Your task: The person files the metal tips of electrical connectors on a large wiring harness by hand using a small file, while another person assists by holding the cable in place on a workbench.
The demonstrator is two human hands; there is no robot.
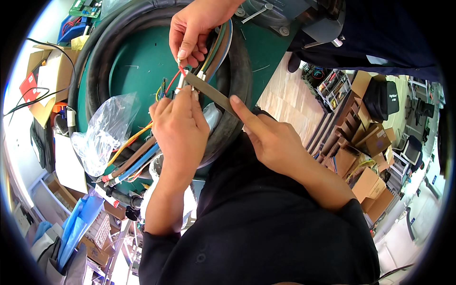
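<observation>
My right hand (275,140) grips a flat, grey-brown file (211,94), its index finger stretched along the top. The file's far end lies against a small silver metal piece (182,81) at the end of some wires. My left hand (180,126) is closed around this piece and the wires just below it. From the top, a co-worker's hand (194,35) pinches a thin red wire (181,70) beside the file's tip. What lies inside my left fingers is mostly hidden.
A thick black cable (95,57) lies coiled on the green table (142,52). Brown, blue and yellow wire ends (130,168) fan out near a clear plastic bag (107,135). A grey metal machine (285,19) stands at the top, cardboard boxes (375,185) at the right.
</observation>
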